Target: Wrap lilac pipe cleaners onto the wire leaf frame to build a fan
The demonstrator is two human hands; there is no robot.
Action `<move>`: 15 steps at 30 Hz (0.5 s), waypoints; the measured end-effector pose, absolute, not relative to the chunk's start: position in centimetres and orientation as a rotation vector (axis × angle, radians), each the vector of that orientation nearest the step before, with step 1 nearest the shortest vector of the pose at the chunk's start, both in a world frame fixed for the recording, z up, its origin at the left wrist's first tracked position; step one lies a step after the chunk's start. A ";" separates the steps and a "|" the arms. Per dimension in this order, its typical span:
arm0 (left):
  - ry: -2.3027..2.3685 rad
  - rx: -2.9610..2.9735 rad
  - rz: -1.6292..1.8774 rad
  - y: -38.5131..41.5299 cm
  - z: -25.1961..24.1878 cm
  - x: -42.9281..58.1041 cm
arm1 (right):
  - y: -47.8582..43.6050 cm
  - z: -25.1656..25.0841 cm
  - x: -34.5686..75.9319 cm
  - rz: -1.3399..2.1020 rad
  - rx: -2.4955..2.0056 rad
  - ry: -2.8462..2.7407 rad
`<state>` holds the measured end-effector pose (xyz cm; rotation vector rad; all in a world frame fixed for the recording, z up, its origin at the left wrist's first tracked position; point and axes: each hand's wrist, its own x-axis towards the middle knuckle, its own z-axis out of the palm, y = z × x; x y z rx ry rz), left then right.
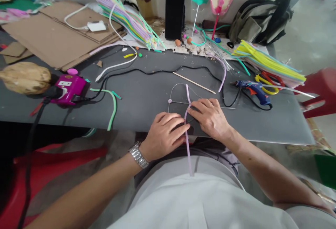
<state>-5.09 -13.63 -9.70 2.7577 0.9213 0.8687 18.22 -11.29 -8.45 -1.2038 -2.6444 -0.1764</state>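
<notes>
A lilac pipe cleaner (188, 148) runs from the grey table toward my lap, crossing a thin wire frame (171, 92) with a curved outline and a straight wire through it. My left hand (166, 132), with a metal watch at the wrist, grips the pipe cleaner near the table's front edge. Just above it, my right hand (211, 117) pinches the same pipe cleaner where it meets the straight wire. A small lilac knob (169, 101) sits on the frame's left side. My fingers partly hide the frame's lower right portion.
Beyond my hands lies a thin wooden stick (194, 82). To the right are a blue glue gun (253, 90) and yellow-handled scissors (266, 84). A black cord (147, 70) crosses to a purple power socket (69, 89). At the back stand a phone (174, 13) and pipe cleaner bundles (128, 22).
</notes>
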 end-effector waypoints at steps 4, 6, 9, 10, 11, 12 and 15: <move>1.027 2.685 0.969 -14.7 -10.3 -4.7 | -11.3 -8.8 18.3 -0.189 -1.190 -2.627; 1.019 2.671 0.990 -15.0 -10.4 -4.6 | -11.3 -8.9 18.4 -0.177 -1.194 -2.616; 0.956 2.680 1.003 -15.1 -10.2 -4.6 | -11.3 -9.1 18.4 -0.165 -1.198 -2.603; 0.941 2.682 1.007 -15.0 -10.1 -4.7 | -11.3 -9.1 18.4 -0.163 -1.199 -2.601; 0.932 2.684 1.006 -15.0 -10.1 -4.8 | -11.3 -9.1 18.4 -0.161 -1.200 -2.599; 0.927 2.689 1.001 -14.9 -10.0 -4.8 | -11.3 -9.2 18.4 -0.160 -1.200 -2.597; 0.923 2.738 0.958 -14.7 -9.9 -5.1 | -11.3 -9.2 18.4 -0.167 -1.192 -2.593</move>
